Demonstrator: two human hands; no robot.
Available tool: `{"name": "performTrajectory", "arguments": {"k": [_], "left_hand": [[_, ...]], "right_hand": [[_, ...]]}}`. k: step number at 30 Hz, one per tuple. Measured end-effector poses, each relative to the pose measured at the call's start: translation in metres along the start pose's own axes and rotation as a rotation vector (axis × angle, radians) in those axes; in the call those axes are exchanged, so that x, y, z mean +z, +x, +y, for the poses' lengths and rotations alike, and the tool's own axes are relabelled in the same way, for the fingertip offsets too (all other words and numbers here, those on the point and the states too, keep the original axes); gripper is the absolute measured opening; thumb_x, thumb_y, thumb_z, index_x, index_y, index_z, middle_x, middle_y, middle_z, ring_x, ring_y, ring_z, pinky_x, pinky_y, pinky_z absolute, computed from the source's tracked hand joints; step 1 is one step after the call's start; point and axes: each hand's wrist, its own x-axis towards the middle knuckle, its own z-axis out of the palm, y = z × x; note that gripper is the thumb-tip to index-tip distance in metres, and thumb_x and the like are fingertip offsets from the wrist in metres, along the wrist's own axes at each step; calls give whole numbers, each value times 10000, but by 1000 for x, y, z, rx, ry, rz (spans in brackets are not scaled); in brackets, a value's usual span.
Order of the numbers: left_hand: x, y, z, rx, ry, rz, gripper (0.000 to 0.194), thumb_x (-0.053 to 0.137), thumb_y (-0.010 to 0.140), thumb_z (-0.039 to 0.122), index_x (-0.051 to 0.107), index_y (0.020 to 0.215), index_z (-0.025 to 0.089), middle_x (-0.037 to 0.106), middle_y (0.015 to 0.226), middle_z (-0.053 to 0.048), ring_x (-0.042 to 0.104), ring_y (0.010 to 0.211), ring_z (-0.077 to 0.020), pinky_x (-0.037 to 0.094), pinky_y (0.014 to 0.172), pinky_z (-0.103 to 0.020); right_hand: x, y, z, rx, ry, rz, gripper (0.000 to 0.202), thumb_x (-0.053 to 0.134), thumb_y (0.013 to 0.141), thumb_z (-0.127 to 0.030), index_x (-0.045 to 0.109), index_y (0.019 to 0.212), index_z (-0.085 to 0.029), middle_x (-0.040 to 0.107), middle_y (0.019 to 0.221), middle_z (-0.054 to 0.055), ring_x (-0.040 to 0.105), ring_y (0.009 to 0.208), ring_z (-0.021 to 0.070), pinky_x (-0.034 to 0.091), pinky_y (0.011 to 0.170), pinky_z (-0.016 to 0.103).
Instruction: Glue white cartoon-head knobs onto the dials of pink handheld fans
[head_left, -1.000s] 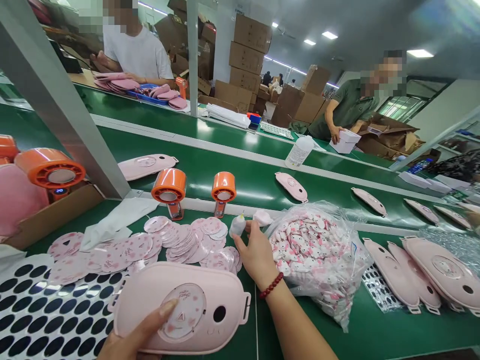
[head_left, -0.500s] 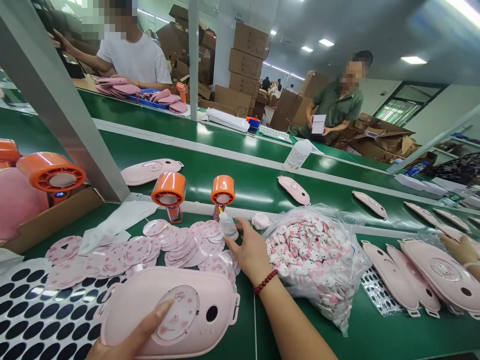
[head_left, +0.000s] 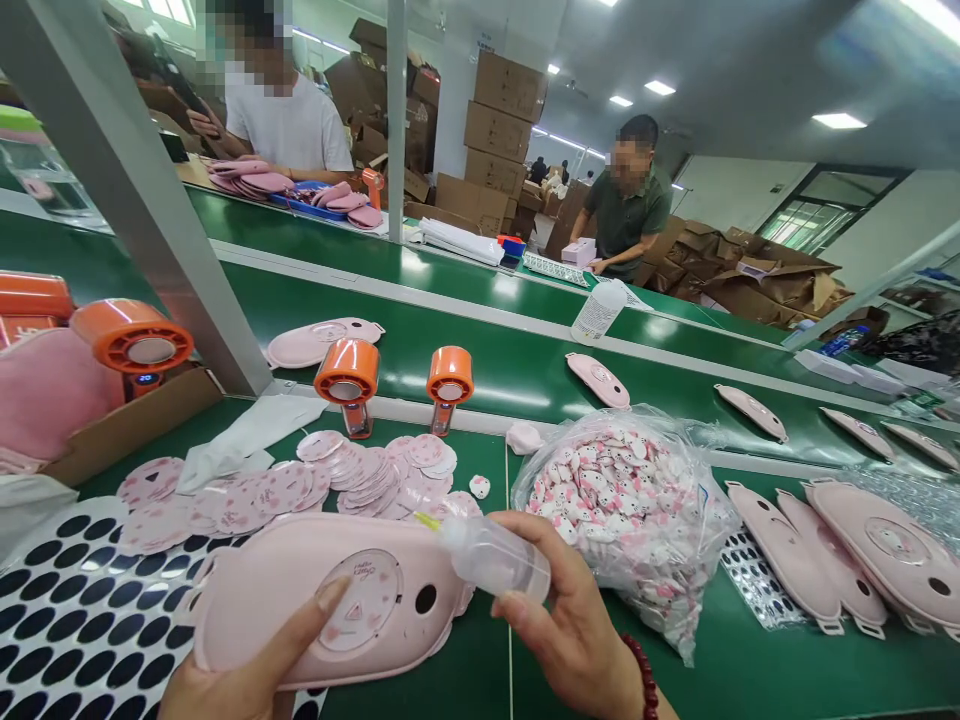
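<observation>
My left hand [head_left: 259, 645] grips the left part of a pink oval plastic casing [head_left: 255, 590], its thumb lying by the round printed disc set in the casing. In my right hand [head_left: 570, 610] is a small clear squeeze bottle [head_left: 499, 560], tilted with its yellow nozzle pointing left, over the casing's right end. Just behind the casing lies a loose pile of pink printed discs [head_left: 360, 480]. One small white-and-pink character piece [head_left: 479, 487] rests alone on the green surface. To the right stands a clear plastic bag [head_left: 637, 520] full of such pieces.
Orange handheld fans [head_left: 346, 375] stand behind the discs. A sheet of black oval stickers [head_left: 67, 600] lies at left. More pink casings [head_left: 870, 550] rest at right and along the green conveyor belt [head_left: 495, 375]. A metal post [head_left: 165, 220] rises at left. Two people are across the belt.
My right hand has picked up the squeeze bottle from beside the discs and brought it near the casing. The character piece now shows. A co-worker's hand has left the casings at right.
</observation>
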Motion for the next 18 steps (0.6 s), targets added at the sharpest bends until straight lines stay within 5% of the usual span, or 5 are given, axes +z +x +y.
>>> {"name": "performTrajectory", "arguments": {"k": [4, 7, 14, 18], "left_hand": [[10, -14, 3, 19, -13, 7, 746, 1015, 429, 227, 760, 1131, 243, 789, 1218, -12, 669, 1249, -338, 622, 932, -334], [11, -22, 1, 31, 20, 23, 695, 1027, 392, 254, 777, 1039, 215, 812, 1123, -28, 721, 1149, -331, 635, 894, -330], [14, -38, 6, 103, 136, 68, 426, 997, 441, 248, 786, 809, 214, 812, 1032, -65, 769, 981, -326, 651, 839, -347], [5, -39, -1, 222, 296, 74, 395, 981, 507, 312, 806, 848, 218, 811, 985, -67, 776, 926, -291, 647, 770, -288]], "right_hand": [[-3, -9, -13, 43, 218, 125, 412, 676, 908, -614, 654, 1163, -290, 613, 709, -32, 506, 474, 120, 433, 423, 208], [1, -11, -19, 69, 315, 204, 420, 733, 850, -653, 669, 1010, -270, 617, 689, -29, 442, 414, 96, 361, 364, 201], [7, -5, -39, 33, 112, 290, 424, 704, 872, -658, 699, 917, -237, 653, 655, 10, 602, 494, 172, 492, 421, 265], [8, -2, -47, 15, 38, 254, 356, 694, 882, -594, 694, 892, -238, 675, 682, 19, 639, 554, 189, 535, 481, 289]]}}
